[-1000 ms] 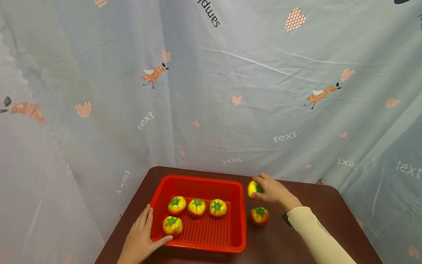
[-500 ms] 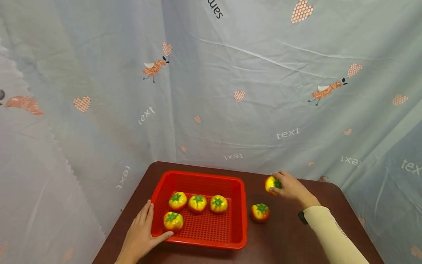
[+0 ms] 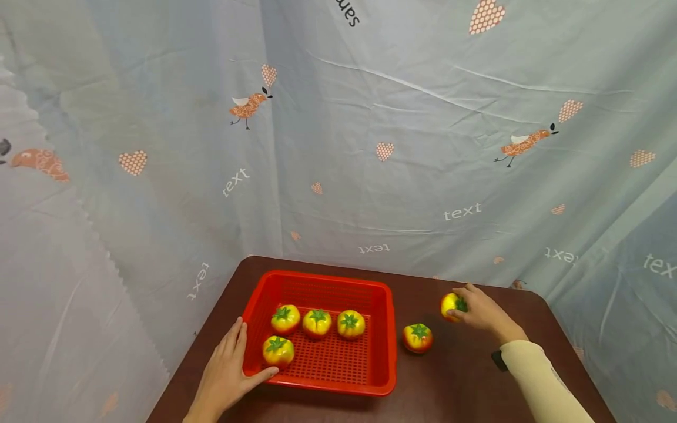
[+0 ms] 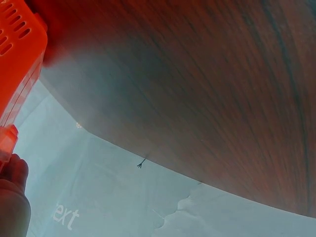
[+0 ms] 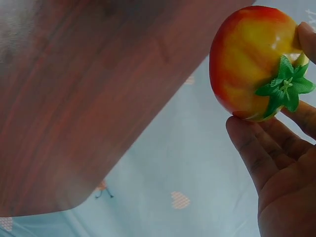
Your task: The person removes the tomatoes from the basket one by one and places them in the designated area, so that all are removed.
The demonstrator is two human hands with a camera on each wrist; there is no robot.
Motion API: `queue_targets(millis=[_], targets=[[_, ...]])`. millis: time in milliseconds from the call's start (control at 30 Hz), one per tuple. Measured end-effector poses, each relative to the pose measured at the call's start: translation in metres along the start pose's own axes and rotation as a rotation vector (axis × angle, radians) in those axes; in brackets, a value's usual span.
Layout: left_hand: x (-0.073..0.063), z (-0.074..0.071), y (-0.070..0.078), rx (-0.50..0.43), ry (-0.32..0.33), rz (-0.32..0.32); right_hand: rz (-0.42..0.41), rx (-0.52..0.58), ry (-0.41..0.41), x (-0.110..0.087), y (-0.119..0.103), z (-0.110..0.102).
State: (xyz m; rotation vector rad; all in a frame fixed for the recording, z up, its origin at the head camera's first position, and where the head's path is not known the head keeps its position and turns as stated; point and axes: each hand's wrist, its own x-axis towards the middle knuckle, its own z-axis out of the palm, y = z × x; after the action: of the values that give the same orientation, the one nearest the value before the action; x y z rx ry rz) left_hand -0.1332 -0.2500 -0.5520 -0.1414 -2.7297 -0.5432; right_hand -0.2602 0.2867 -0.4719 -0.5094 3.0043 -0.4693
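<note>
My right hand (image 3: 483, 311) pinches a red-and-yellow toy tomato (image 3: 452, 306) with a green star-shaped top, right of the red plastic basket (image 3: 388, 352). In the right wrist view, thumb and fingertips press on opposite sides of this tomato (image 5: 252, 64). A second tomato (image 3: 417, 338) sits on the table between the basket and that hand. Inside the basket, several similar tomatoes lie, among them one at the front left (image 3: 278, 351). My left hand (image 3: 224, 367) rests against the basket's front left corner, fingers straight along the side and thumb on the front rim.
The dark brown wooden table (image 3: 444, 382) has rounded far corners. Behind and beside it hangs a pale blue curtain (image 3: 338, 147) printed with birds and hearts. The basket has slotted walls, seen close in the left wrist view.
The right hand has carried its tomato rightward, away from the basket, and slightly nearer lately. The left hand stays at the basket's corner. The head view has tilted slightly.
</note>
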Motion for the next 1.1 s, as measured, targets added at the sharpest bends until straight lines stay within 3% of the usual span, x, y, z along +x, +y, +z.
queue_targets(millis=[333, 1100], targets=[[0.001, -0.001, 0.002, 0.000, -0.019, -0.011, -0.019, -0.005, 0.020, -0.007, 0.011, 0.013], [0.004, -0.002, 0.001, 0.007, -0.060, -0.029, 0.069, 0.044, -0.067, -0.015, 0.028, 0.052]])
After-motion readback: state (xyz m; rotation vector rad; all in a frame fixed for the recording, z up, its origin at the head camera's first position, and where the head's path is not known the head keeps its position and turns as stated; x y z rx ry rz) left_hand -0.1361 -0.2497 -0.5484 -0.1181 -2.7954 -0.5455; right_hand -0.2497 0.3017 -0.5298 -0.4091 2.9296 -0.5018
